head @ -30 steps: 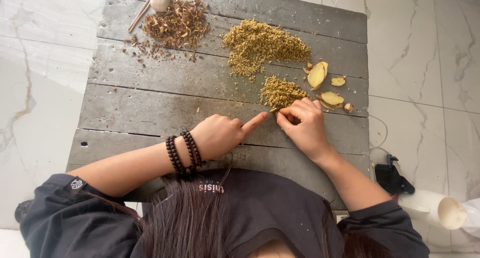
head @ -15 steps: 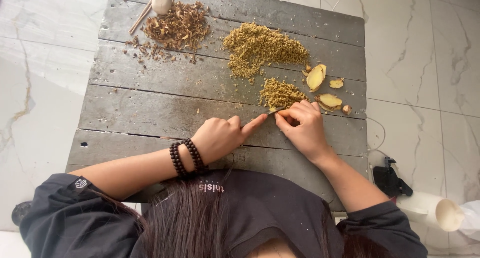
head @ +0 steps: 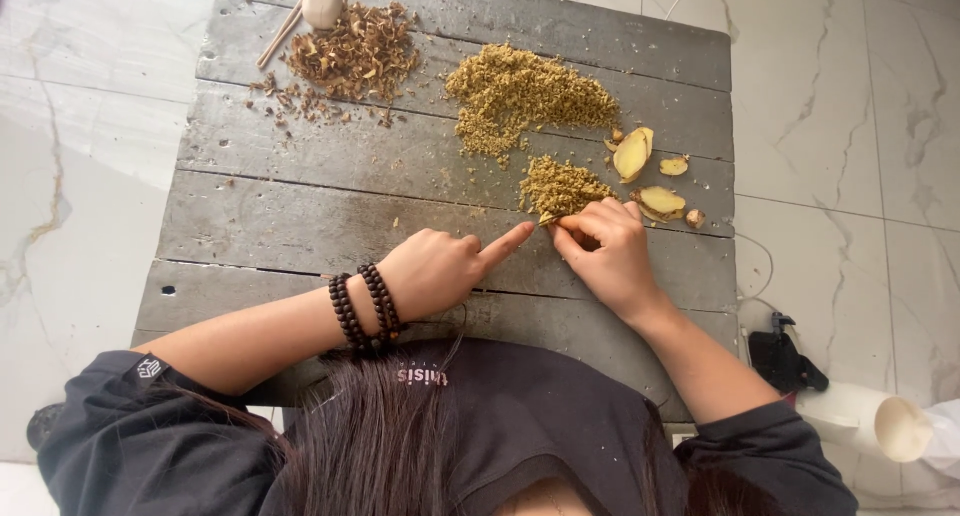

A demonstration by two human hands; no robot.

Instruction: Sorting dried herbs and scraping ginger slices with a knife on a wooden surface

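Observation:
My left hand [head: 435,273], with dark bead bracelets on the wrist, rests on the grey wooden table [head: 300,226]. Its index finger points right and the other fingers are curled, holding nothing. My right hand [head: 605,251] is pinched shut at the near edge of a small pile of chopped yellow ginger [head: 560,184]. A small yellowish bit pokes out at its fingertips, and the left fingertip almost touches it. What else the fingers hide I cannot make out. Ginger slices [head: 650,176] lie just right of the small pile.
A bigger heap of chopped yellow bits [head: 525,91] lies further back. At the far left are brown dried shreds [head: 350,56] with a pale round-headed stick [head: 315,6]. White marbled floor surrounds the table. A black object [head: 785,356] and a white tube [head: 870,416] lie at the right.
Both hands have shifted slightly away from me, toward the small pile, and keep the same pinching and pointing pose.

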